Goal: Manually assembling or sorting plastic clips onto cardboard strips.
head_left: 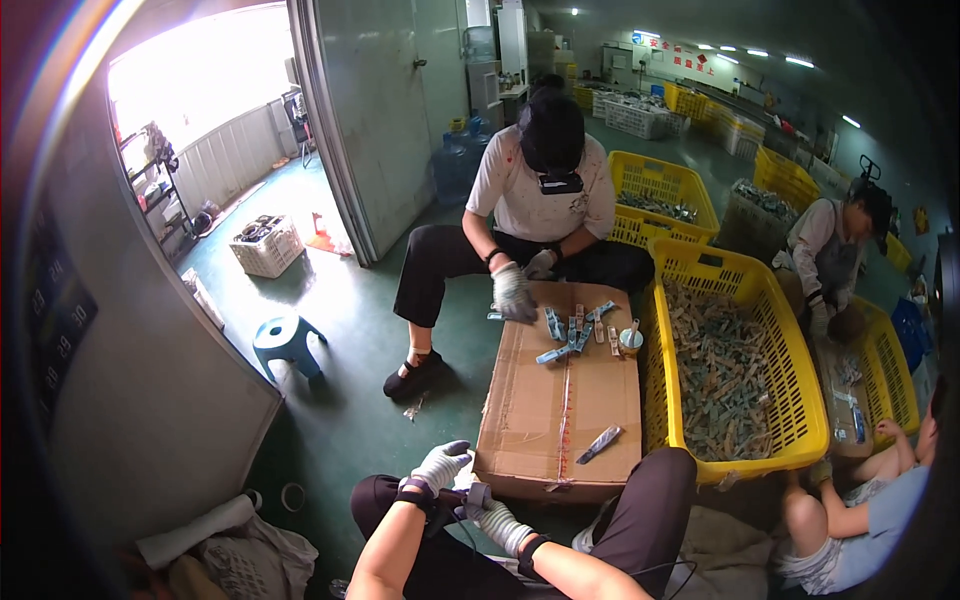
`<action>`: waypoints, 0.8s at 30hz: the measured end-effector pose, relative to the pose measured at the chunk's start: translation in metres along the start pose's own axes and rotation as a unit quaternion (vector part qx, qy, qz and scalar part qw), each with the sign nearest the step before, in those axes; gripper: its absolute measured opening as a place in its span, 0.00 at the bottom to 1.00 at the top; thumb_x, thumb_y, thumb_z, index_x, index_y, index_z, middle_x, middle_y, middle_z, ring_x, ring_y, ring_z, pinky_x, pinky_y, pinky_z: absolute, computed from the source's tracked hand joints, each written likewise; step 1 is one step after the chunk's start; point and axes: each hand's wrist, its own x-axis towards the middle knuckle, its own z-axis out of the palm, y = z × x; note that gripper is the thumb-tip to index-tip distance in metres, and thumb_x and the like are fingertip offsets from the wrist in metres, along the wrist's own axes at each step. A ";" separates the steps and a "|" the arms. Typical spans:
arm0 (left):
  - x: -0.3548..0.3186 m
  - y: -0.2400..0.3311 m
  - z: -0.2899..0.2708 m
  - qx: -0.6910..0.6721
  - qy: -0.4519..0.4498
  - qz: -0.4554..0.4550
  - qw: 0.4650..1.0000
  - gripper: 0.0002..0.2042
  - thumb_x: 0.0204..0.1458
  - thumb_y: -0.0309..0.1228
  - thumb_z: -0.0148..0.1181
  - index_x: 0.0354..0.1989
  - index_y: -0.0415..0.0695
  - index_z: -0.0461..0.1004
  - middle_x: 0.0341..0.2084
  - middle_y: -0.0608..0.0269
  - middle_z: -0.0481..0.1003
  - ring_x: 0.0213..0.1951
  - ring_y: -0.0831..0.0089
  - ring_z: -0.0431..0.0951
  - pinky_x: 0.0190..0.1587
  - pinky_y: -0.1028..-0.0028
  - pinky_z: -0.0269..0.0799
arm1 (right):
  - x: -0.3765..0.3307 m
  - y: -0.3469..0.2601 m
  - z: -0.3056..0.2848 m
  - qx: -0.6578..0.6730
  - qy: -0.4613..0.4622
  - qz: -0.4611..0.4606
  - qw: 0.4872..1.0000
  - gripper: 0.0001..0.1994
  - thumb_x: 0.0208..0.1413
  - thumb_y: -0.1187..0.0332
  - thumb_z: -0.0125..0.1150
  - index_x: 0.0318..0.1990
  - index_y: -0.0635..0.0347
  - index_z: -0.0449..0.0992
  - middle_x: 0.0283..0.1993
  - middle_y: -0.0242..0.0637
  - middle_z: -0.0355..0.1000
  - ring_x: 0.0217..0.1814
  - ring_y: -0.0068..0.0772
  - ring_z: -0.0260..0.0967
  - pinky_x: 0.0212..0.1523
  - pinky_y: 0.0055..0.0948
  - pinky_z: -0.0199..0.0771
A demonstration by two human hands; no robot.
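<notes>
My left hand [441, 466], in a striped white glove, is just off the near left corner of a cardboard box [520, 420], its fingers stretched out and apart. Close below it, my right hand [500, 522], gloved likewise, is closed around a small dark grey object [478, 497] whose kind I cannot make out. A pale scrap shows between the hands, too small to name. On the box top near me lies a narrow blue-grey strip-like piece [600, 444]. Farther back are several blue and pale clip-like pieces [574, 334] and a small round tub [631, 339].
Across the box sits a co-worker, one gloved hand [514, 293] on its far left edge. A yellow crate [815, 440] full of small pieces stands right of the box. Two other people work at far right. A blue stool [287, 343] stands left, near the open doorway.
</notes>
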 end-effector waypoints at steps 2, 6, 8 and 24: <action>0.001 -0.007 -0.004 0.023 0.004 -0.014 1.000 0.20 0.54 0.32 0.61 0.54 0.39 0.72 0.48 0.62 0.76 0.49 0.74 0.72 0.54 0.74 0.66 | -0.010 0.010 0.003 -0.224 0.007 -0.062 0.973 0.10 0.56 0.81 0.49 0.42 0.53 0.66 0.37 0.29 0.63 0.36 0.22 0.64 0.38 0.22 0.74; -0.003 -0.014 -0.006 0.001 -0.016 -0.024 1.000 0.18 0.54 0.32 0.60 0.53 0.40 0.73 0.46 0.64 0.77 0.48 0.75 0.72 0.54 0.74 0.66 | -0.027 0.024 0.022 -0.508 -0.004 -0.145 0.849 0.13 0.55 0.82 0.50 0.43 0.52 0.65 0.39 0.28 0.63 0.36 0.22 0.64 0.37 0.22 0.74; -0.007 -0.017 -0.010 -0.005 -0.011 -0.017 1.000 0.18 0.55 0.32 0.60 0.53 0.40 0.73 0.45 0.64 0.77 0.48 0.76 0.72 0.54 0.74 0.66 | -0.021 0.028 0.019 -0.529 -0.013 -0.144 0.836 0.13 0.55 0.82 0.50 0.44 0.52 0.65 0.39 0.28 0.63 0.36 0.22 0.65 0.37 0.22 0.74; -0.004 -0.015 0.009 0.016 -0.004 0.030 0.999 0.17 0.53 0.26 0.59 0.52 0.40 0.73 0.44 0.64 0.78 0.46 0.75 0.73 0.52 0.74 0.67 | -0.031 0.010 0.018 -0.488 -0.013 -0.142 0.861 0.16 0.55 0.81 0.55 0.49 0.52 0.66 0.42 0.26 0.66 0.40 0.21 0.66 0.40 0.21 0.75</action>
